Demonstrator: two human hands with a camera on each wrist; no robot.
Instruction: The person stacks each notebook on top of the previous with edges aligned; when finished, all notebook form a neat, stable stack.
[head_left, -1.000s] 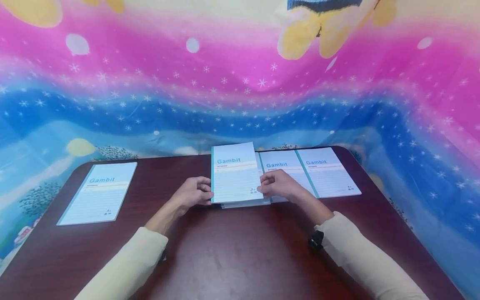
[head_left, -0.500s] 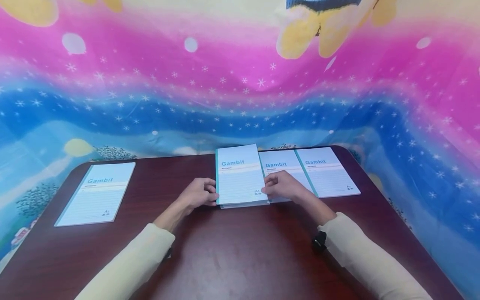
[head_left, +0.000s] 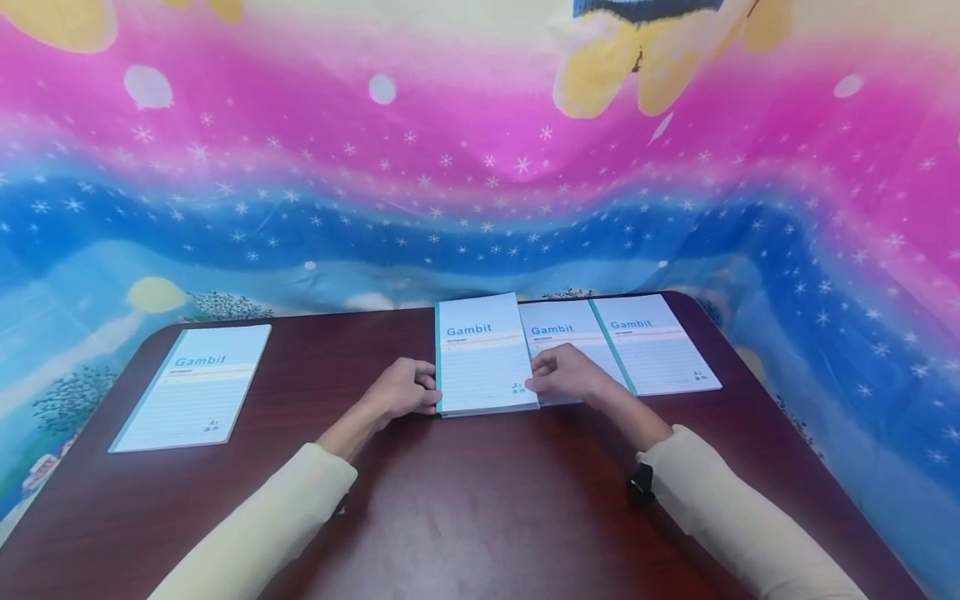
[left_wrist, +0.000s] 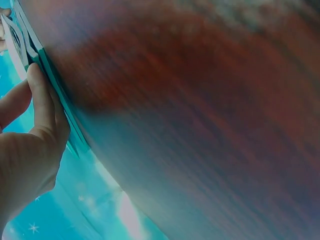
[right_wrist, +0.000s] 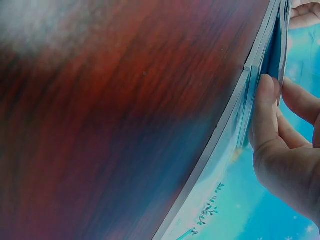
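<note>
A white Gambit notebook [head_left: 482, 360] with a teal spine lies almost squarely over at least one more at the back centre of the table. My left hand [head_left: 401, 388] holds it by the lower spine edge, and my right hand [head_left: 568, 372] pinches its lower right edge. From the left wrist, finger and thumb of the left hand [left_wrist: 30, 145] show at the teal spine, where the upper pages bow a little. In the right wrist view the right hand [right_wrist: 287, 155] grips the edge, with a dark gap between the upper notebook and those below.
Two more notebooks lie side by side to the right: a partly covered one [head_left: 558, 312] and one at the far right [head_left: 660, 354]. Another notebook [head_left: 191, 387] lies apart at the left of the dark wooden table [head_left: 465, 508]. A patterned cloth [head_left: 480, 167] hangs behind.
Both hands have shifted the held notebook slightly right and down, and it now covers the stack beneath more evenly. The other notebooks stay in place.
</note>
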